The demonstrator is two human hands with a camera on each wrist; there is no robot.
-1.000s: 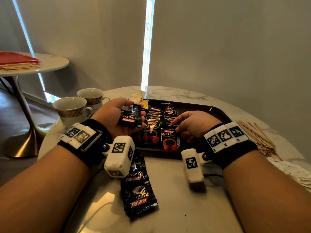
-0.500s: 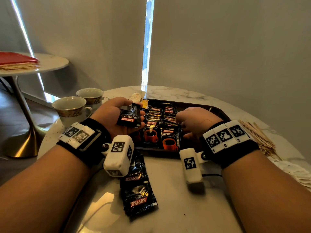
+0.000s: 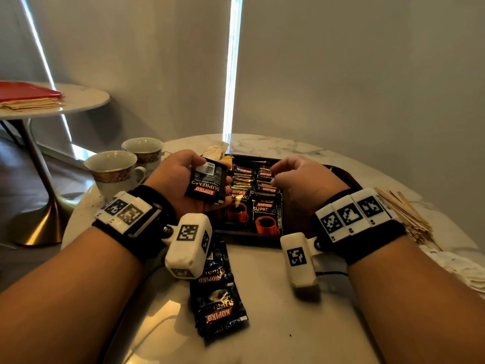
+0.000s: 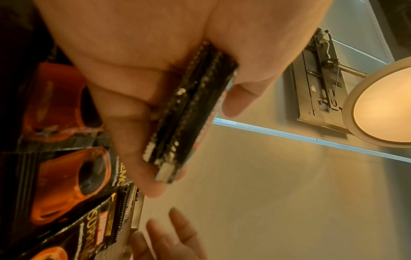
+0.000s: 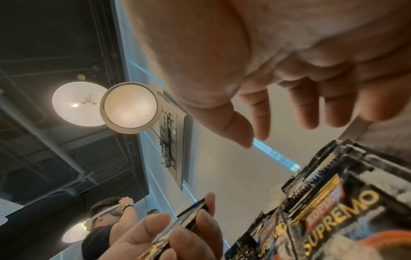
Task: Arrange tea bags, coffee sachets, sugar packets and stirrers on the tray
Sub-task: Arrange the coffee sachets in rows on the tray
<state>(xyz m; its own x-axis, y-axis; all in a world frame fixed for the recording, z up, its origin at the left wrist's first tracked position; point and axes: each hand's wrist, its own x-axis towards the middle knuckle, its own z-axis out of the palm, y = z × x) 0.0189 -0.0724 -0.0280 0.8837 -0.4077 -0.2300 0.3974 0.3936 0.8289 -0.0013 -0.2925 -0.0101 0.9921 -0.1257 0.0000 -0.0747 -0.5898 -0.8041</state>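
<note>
Meanwhile, left hand (image 3: pixel 183 179) gripping coffee sachets (image 3: pixel 207 183), right hand (image 3: pixel 301 179) relaxed, empty, above tray (image 3: pixel 349 177)

1. Grey walls (image 3: pixel 354 74) meet at a bright vertical light strip (image 3: pixel 232 69) at 12 o'clock.
2. A round marble side table (image 3: pixel 84 97) on a brass pedestal (image 3: pixel 39 206) stands at 9 o'clock.
3. Round ceiling lamp (image 5: pixel 130 107) glows overhead.

We see the right hand (image 3: pixel 301 183) lift off the tray sachets (image 3: pixel 265 177), fingers now loosely spread above them.
</note>
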